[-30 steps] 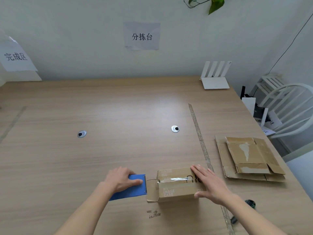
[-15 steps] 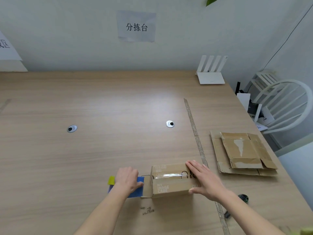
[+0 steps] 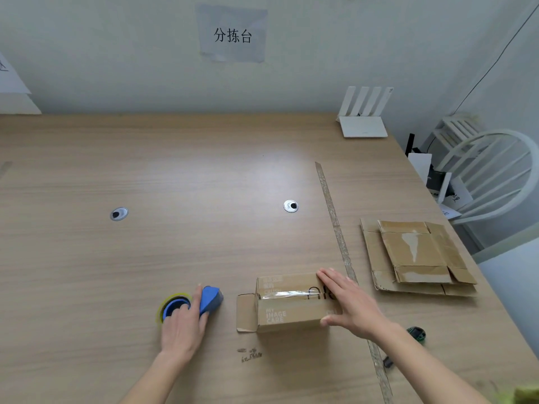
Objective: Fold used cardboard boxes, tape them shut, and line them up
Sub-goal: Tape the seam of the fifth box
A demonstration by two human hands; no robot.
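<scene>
1. The left hand (image 3: pixel 183 325) is setting the blue tape dispenser (image 3: pixel 204 301) down on the table (image 3: pixel 175 176), near its front edge; the fingers are lying loosely over the dispenser and its yellowish roll, curled round the body. A second ago the dispenser was sitting flush against the box's left end; it is now lying well apart from it, so the tape appears to have been cut free.

2. The right hand (image 3: pixel 350 304) is pressing flat on the right end of the cardboard box (image 3: pixel 288 301), fingers straight across the top and thumb against the front face, steadying it as before.

3. The box is standing near the table's front edge, right of centre, a shiny strip of clear tape (image 3: pixel 283 293) running along its top seam. Its left end flap (image 3: pixel 246 312) is hanging open, so sealing looks unfinished.

4. A flattened box (image 3: pixel 414 255) is waiting by the right edge, beyond a strip of tape (image 3: pixel 335 217) stuck along the tabletop. None has yet been lined up.

5. A white router (image 3: pixel 363 121) is sitting at the far right corner.
</scene>
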